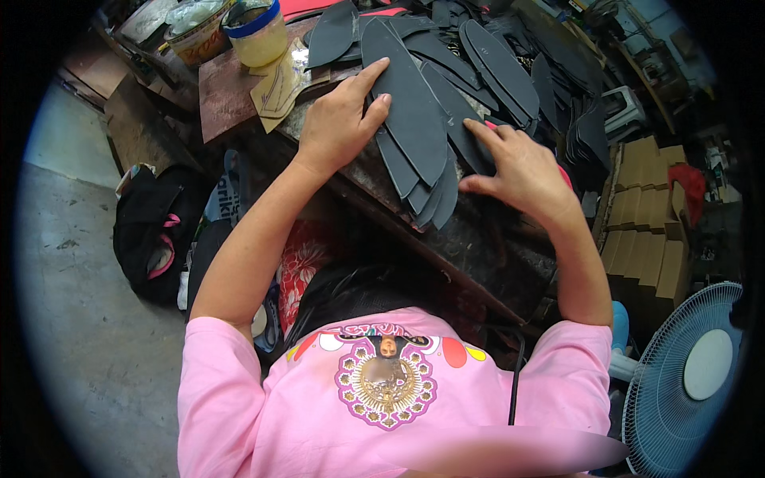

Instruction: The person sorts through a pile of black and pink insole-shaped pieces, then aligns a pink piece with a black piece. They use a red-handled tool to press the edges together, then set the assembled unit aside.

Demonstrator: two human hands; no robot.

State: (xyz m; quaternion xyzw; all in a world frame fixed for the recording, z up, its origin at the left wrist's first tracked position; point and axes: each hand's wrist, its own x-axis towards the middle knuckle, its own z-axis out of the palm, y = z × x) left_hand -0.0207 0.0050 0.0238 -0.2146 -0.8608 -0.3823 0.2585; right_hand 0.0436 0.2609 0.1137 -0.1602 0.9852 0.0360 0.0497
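A long dark grey shoe-sole sheet (pixel 406 103) lies on top of a fanned stack of similar sole pieces (pixel 396 169) on the worktable. My left hand (pixel 339 119) is at its left edge, with the index fingertip and thumb resting on its surface. Those two fingers are spread apart, and the others are curled out of sight. To the right, my right hand (pixel 522 171) has its fingers apart. Its fingertips touch or hover at a darker sole piece (pixel 458 119) beside the stack; contact there is hard to make out.
More dark sole pieces (pixel 500 72) pile across the table's far side. A blue-rimmed tub (pixel 259 40) and a tan paper pattern (pixel 279 92) are at the left. Stacked cardboard boxes (pixel 641 223) and a standing fan (pixel 685 382) are at the right. A black bag (pixel 151 231) lies on the floor.
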